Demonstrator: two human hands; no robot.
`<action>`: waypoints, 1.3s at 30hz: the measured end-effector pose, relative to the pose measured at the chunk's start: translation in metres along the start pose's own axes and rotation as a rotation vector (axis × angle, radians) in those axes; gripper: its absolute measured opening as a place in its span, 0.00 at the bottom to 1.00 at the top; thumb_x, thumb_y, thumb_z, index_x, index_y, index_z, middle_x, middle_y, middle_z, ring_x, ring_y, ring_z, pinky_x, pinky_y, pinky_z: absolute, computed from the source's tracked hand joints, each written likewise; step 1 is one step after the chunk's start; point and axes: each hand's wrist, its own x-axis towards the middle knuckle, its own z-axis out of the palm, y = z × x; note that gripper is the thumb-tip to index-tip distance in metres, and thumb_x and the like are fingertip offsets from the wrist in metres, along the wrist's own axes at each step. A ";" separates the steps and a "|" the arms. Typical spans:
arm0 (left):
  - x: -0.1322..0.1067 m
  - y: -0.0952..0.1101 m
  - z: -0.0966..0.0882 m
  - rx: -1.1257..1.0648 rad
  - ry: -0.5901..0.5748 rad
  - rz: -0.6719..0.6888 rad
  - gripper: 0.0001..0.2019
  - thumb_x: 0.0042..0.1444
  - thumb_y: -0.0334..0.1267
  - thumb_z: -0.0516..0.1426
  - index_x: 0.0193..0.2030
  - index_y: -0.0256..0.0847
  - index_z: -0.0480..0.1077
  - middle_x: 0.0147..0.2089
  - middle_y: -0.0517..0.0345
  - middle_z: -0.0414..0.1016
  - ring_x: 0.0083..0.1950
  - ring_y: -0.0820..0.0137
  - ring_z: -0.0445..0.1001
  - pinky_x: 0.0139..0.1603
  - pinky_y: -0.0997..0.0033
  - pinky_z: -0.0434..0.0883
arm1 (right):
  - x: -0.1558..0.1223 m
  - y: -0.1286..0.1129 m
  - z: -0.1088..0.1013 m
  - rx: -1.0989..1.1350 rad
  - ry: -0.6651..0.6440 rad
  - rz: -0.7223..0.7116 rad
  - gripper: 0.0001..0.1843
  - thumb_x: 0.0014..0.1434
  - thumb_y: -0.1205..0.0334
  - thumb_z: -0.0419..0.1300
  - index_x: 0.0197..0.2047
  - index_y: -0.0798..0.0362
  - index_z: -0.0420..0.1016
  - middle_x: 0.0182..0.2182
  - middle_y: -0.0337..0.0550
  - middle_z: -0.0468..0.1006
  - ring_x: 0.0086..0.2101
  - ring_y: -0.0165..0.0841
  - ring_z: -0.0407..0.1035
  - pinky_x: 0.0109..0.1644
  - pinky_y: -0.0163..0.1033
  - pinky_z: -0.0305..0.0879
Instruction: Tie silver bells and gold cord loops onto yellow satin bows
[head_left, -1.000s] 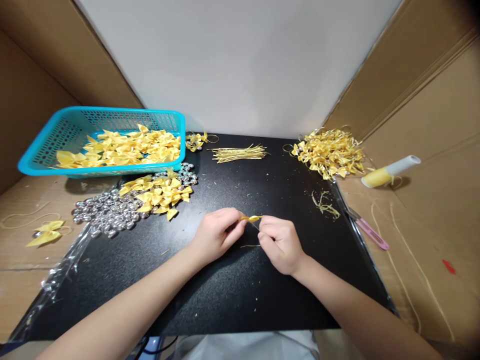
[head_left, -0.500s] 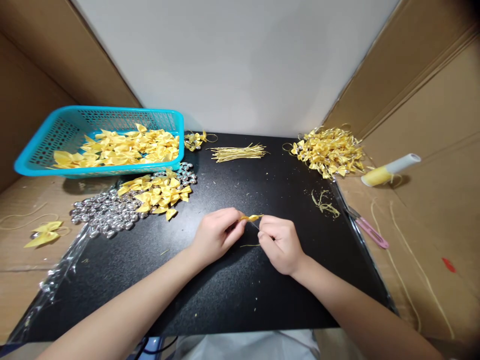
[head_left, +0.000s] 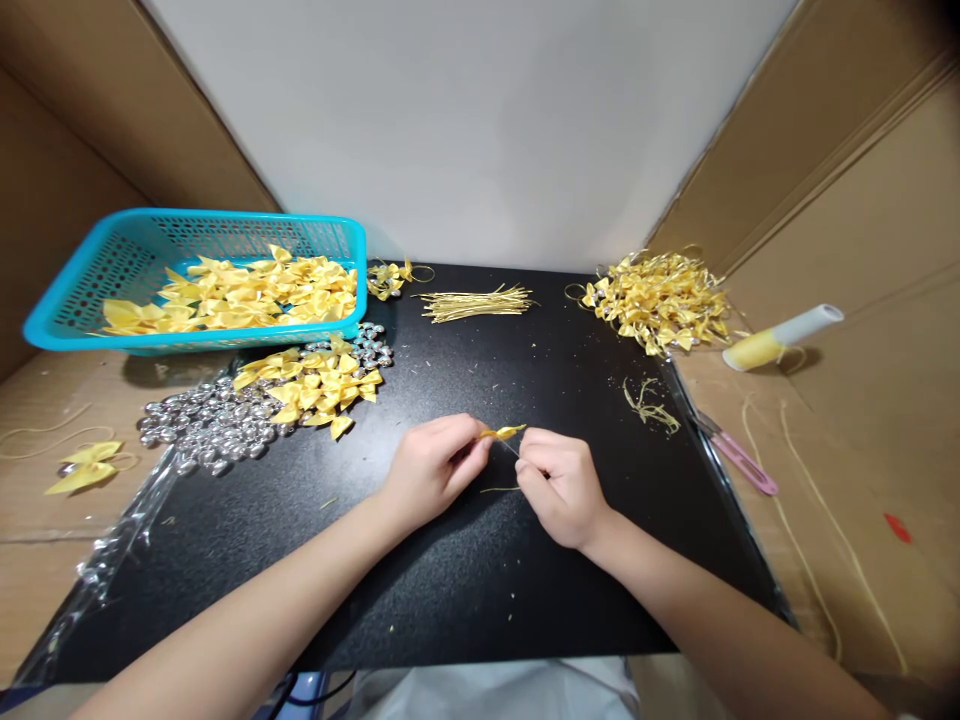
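My left hand (head_left: 435,465) is closed in a pinch on a small yellow ribbon bow (head_left: 504,433), whose tip points right. A thin pale thread (head_left: 511,446) runs from the bow to my right hand (head_left: 561,487), which is closed with its thumb pressed on the curled fingers. Most of the thread is hidden inside that hand. Just left of the right hand's lower side shows a short gold cord (head_left: 499,490); whether it is held or lies on the table I cannot tell. Both hands are over the middle of the black table (head_left: 450,590).
A blue basket (head_left: 187,340) holds yellow bows at the back left. Before it lie more bows (head_left: 326,385) and silver beads (head_left: 214,425). Gold cords (head_left: 476,303) lie at the back, finished-looking looped bows (head_left: 660,300) back right. Pink-handled scissors (head_left: 742,465) and a tube (head_left: 784,338) sit right.
The bow's right end has come a little away from my right hand and tilts up slightly. Both hands stay almost in place.
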 end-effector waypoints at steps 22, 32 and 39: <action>-0.001 0.001 0.001 0.032 0.059 0.042 0.09 0.63 0.32 0.52 0.32 0.38 0.70 0.25 0.60 0.73 0.25 0.75 0.70 0.28 0.77 0.65 | -0.002 -0.003 0.003 -0.014 0.012 0.011 0.19 0.55 0.71 0.50 0.17 0.51 0.47 0.17 0.34 0.55 0.20 0.25 0.53 0.26 0.36 0.49; -0.001 0.001 0.001 0.044 0.052 0.040 0.09 0.63 0.33 0.52 0.33 0.38 0.71 0.26 0.59 0.74 0.26 0.74 0.71 0.29 0.77 0.66 | -0.002 -0.004 0.002 -0.004 0.008 0.017 0.19 0.56 0.71 0.50 0.17 0.51 0.47 0.18 0.34 0.55 0.21 0.25 0.54 0.27 0.36 0.49; -0.002 0.001 0.001 0.047 0.042 0.016 0.10 0.63 0.34 0.52 0.33 0.39 0.71 0.25 0.59 0.74 0.25 0.74 0.71 0.29 0.76 0.66 | -0.001 -0.004 0.003 -0.004 0.019 0.021 0.19 0.55 0.71 0.50 0.17 0.51 0.46 0.18 0.34 0.55 0.20 0.26 0.53 0.26 0.36 0.49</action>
